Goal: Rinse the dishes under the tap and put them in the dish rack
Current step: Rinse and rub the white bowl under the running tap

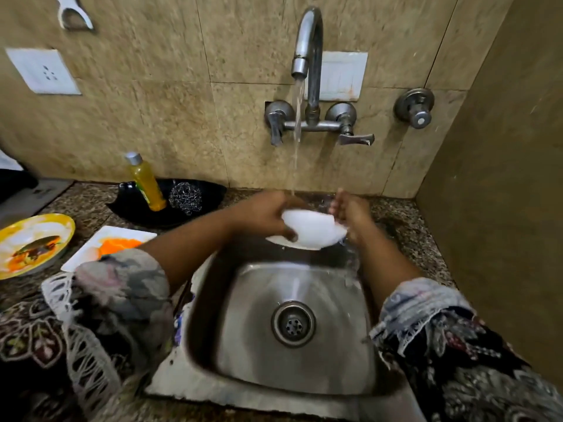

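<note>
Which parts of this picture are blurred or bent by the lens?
Head view: the white dish and both hands, left and right, are smeared by motion; the wide lens bows the wall tiles; the sink shows soft glare.

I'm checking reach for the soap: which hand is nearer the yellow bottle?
Left. The left hand is just right of the yellow bottle; the right hand is farther right, beyond the white dish.

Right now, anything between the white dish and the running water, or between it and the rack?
Nothing blocks the water: the stream falls past the left hand onto the white dish, which both hands hold over the sink; right hand. No dish rack is in view, so that path cannot be judged.
</note>
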